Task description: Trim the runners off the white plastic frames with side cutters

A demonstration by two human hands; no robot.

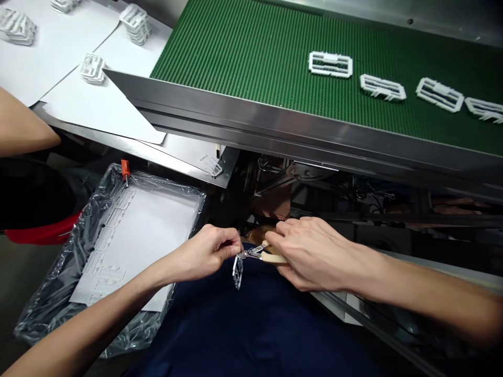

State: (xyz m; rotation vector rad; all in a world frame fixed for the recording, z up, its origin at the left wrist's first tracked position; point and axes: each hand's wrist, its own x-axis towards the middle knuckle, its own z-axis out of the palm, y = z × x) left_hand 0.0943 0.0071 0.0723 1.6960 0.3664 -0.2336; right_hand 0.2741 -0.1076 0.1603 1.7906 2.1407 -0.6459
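Note:
My left hand (215, 251) pinches a small white plastic frame (237, 272) at its upper end, and the frame hangs down below the fingers. Wrapped around the pale yellow handles of a pair of nippers (271, 256) is my right hand (310, 254). The nippers' metal jaws point left and meet the top of the frame, close to my left fingertips. Whether the jaws are closed on the plastic is too small to tell. Both hands are over my lap, above dark blue clothing.
A green ribbed conveyor belt (243, 47) carries several white plastic frames (330, 64) behind a metal side rail (275, 118). Stacks of white parts (93, 68) stand on the table at left. Below is a plastic-lined bin (51, 293) with an orange clip (124, 170). Another person's arm (23, 125) enters at left.

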